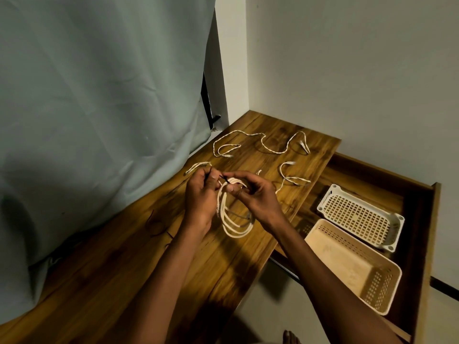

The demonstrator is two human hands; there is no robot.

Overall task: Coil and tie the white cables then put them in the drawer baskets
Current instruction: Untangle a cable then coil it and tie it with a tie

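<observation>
- Fingers [233,188] of both hands pinch the top of a coiled white cable [234,219], and that is the job in hand right now.
- Big wooden table [124,269] holds the loose things, so the hands have room to work just above it.
- Next to the table, the open drawer [419,219] waits on the right, pulled out so it is easy to reach.
- Two baskets sit inside it: a tan basket [352,266] near the person and a white basket [360,214] behind it. Both look empty.
- Left hand [201,194] grips the loops tight so they do not spring open, and seems to hold one end of the tie.
- Right hand [255,197] holds the loops too, with its fingertips closed narrow on a thin black tie [224,179].
- Coil hangs down between the hands, above the table, not yet in a basket.
- Three loose cables [270,147] lie farther back, not yet coiled.
- I think the tie must be twisted shut next.
</observation>
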